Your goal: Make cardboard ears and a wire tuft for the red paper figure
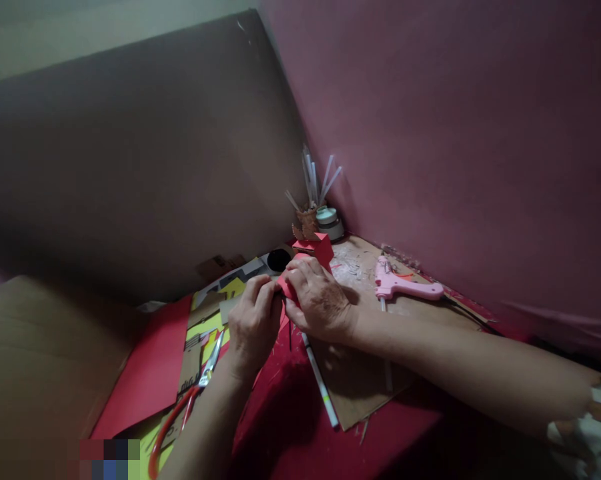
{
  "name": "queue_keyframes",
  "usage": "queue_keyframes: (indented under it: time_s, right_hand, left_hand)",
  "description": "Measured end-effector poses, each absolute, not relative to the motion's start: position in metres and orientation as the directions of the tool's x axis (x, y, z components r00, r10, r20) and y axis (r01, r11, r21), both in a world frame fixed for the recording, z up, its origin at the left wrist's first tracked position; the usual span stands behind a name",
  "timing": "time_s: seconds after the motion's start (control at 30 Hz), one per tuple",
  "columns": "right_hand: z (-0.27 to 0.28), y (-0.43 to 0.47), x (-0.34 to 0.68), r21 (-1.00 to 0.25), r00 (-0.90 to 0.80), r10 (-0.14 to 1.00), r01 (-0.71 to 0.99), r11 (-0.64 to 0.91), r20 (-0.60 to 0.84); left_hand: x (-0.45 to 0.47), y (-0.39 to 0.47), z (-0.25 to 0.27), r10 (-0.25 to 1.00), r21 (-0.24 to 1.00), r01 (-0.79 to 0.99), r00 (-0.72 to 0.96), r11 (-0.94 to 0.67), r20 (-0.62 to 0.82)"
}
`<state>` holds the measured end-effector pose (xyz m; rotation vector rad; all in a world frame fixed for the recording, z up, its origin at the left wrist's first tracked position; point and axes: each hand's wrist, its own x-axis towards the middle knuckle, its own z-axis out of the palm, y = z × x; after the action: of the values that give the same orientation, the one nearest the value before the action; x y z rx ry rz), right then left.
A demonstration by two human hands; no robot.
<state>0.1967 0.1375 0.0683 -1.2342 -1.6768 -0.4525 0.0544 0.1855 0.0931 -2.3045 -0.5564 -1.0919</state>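
A piece of red paper or card [289,288] is between my two hands, mostly covered by fingers. My left hand [254,323] is closed, its fingertips pinching the near left edge of the red piece. From the right, my right hand [323,303] wraps its fingers over the top of the same piece, with the thumb underneath. Just behind the hands stands a folded red paper shape [323,249] with flat sides. A thin dark strip hangs below the fingers; I cannot make out what it is.
Red-handled scissors [206,375] lie left among yellow and cardboard scraps, beside a red sheet [150,360]. A pink glue gun [405,287] rests on a cardboard sheet [363,393]. A white pen-like stick [321,383] lies nearer. A lidded jar [330,224] and a stick holder [307,221] fill the corner.
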Motion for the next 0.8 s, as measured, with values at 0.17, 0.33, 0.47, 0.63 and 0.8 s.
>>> queue_keyframes:
  time_s: [0.17, 0.33, 0.47, 0.63, 0.8]
  right_hand:
    - [0.069, 0.137, 0.197, -0.246, -0.013, 0.516, 0.868, 0.431, 0.857]
    - [0.072, 0.135, 0.199, -0.254, -0.016, 0.512, 0.854, 0.453, 0.859]
    - [0.073, 0.134, 0.199, -0.259, -0.015, 0.521, 0.855, 0.45, 0.854]
    - [0.073, 0.133, 0.198, -0.279, 0.004, 0.522, 0.849, 0.449, 0.853]
    - [0.072, 0.133, 0.198, -0.263, -0.012, 0.517, 0.851, 0.455, 0.856]
  left_hand:
    - [0.054, 0.185, 0.094, 0.163, -0.267, 0.567, 0.596, -0.779, 0.787]
    - [0.053, 0.183, 0.093, 0.221, -0.146, 0.542, 0.553, -0.828, 0.803]
    - [0.051, 0.182, 0.088, 0.311, -0.034, 0.588, 0.476, -0.808, 0.823]
    - [0.048, 0.179, 0.088, 0.287, -0.016, 0.559, 0.449, -0.829, 0.846]
    - [0.048, 0.174, 0.092, 0.254, -0.068, 0.531, 0.509, -0.844, 0.822]
